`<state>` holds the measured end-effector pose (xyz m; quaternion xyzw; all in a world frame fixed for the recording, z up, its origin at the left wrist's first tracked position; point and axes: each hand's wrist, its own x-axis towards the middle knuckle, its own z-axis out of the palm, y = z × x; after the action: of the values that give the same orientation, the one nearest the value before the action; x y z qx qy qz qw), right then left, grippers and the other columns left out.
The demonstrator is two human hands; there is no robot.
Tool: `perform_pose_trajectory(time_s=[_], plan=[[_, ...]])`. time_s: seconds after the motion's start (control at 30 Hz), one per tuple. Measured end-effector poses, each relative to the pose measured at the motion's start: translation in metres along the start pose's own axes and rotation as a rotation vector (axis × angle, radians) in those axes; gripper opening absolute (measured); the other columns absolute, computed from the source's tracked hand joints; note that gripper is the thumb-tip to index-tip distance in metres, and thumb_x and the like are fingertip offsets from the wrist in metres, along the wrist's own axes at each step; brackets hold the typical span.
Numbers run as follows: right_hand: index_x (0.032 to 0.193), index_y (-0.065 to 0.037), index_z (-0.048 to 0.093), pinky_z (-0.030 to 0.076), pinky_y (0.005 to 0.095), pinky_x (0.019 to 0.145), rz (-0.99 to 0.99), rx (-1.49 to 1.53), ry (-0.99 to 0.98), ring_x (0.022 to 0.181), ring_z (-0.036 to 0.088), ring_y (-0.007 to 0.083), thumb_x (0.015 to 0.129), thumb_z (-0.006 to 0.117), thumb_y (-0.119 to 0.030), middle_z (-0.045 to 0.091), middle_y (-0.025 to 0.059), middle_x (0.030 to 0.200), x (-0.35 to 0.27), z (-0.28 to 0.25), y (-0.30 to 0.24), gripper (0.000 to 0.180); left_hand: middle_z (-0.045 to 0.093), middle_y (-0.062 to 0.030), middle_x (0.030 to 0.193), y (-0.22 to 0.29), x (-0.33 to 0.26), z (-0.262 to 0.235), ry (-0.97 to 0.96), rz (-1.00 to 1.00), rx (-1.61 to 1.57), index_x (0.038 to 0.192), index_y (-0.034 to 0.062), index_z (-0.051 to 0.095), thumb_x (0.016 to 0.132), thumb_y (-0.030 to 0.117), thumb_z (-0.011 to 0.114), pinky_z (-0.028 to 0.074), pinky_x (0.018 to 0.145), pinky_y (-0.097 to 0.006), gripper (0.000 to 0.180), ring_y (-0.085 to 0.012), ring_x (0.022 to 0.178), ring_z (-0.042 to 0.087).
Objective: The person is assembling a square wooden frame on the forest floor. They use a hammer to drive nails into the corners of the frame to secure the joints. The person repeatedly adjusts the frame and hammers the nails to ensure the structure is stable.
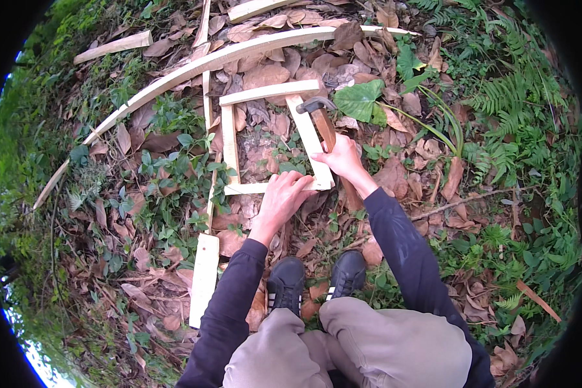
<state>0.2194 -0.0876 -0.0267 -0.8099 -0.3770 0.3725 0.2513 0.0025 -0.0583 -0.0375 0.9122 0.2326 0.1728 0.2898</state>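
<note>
A four-sided frame of pale wooden slats (pixel 269 92) lies on the leaf litter in front of my feet. My left hand (pixel 282 199) is closed over the near slat (pixel 244 189), close to the frame's near right corner. In my right hand (pixel 343 159) is a hammer (pixel 323 123), its wooden handle passing through my grip. The dark metal head points away from me, over the upper part of the right slat (pixel 311 141). My right thumb reaches to that slat's edge. The fingers beneath the handle are partly hidden.
A long pale wooden strip (pixel 223 58) curves across beyond the frame. Another pale board (pixel 204 279) lies left of my left forearm, and a short piece (pixel 115 46) rests at the far left. Dry leaves, a large green leaf (pixel 359 101) and ferns (pixel 507 97) surround the frame.
</note>
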Motion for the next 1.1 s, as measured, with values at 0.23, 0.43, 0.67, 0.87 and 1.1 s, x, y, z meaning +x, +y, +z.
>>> perform_pose_trajectory(time_s=[0.23,0.43,0.67,0.87,1.1], plan=[[0.108,-0.002,0.071,0.058,0.0382,0.082,-0.009,0.095,0.062,0.089,0.076,0.0254,0.075,0.088,-0.018,0.077,0.0139,0.093,0.001,-0.013,0.020,0.040,0.063,-0.0034,0.097,0.002,0.008,0.006,0.007,-0.038,0.004,0.113,0.0132,0.069,0.085,0.025,0.077,0.043,0.077,-0.038,0.032,-0.0232,0.091,0.060],[0.106,-0.002,0.071,0.058,0.0387,0.082,-0.038,0.060,0.037,0.089,0.076,0.0268,0.077,0.088,-0.018,0.077,0.0154,0.092,-0.002,-0.004,0.003,0.037,0.063,-0.0033,0.097,0.000,0.006,0.010,0.010,-0.032,-0.003,0.114,0.0136,0.069,0.086,0.026,0.077,0.042,0.077,-0.038,0.032,-0.0227,0.091,0.059],[0.101,-0.003,0.069,0.057,0.0348,0.075,-0.023,0.060,0.095,0.079,0.073,0.0183,0.076,0.089,-0.022,0.075,0.0073,0.085,0.005,0.001,0.020,0.037,0.061,-0.0022,0.095,-0.002,0.005,0.014,0.034,-0.015,0.013,0.113,0.0152,0.067,0.088,0.029,0.075,0.040,0.076,-0.038,0.030,-0.0214,0.088,0.058],[0.100,-0.003,0.070,0.057,0.0355,0.076,-0.019,0.070,0.084,0.080,0.073,0.0196,0.076,0.089,-0.022,0.075,0.0077,0.086,0.006,0.005,0.021,0.036,0.061,-0.0049,0.096,0.002,0.009,0.008,-0.002,-0.069,-0.043,0.111,0.0116,0.067,0.090,0.034,0.073,0.040,0.078,-0.040,0.031,-0.0242,0.089,0.058],[0.103,-0.001,0.070,0.058,0.0398,0.081,-0.017,0.108,0.079,0.088,0.076,0.0290,0.074,0.089,-0.025,0.076,0.0153,0.090,0.010,0.007,0.036,0.042,0.064,-0.0097,0.102,-0.003,0.015,-0.002,-0.259,-0.230,-0.251,0.117,0.0083,0.070,0.099,0.044,0.055,0.038,0.089,-0.044,0.043,-0.0282,0.100,0.060]])
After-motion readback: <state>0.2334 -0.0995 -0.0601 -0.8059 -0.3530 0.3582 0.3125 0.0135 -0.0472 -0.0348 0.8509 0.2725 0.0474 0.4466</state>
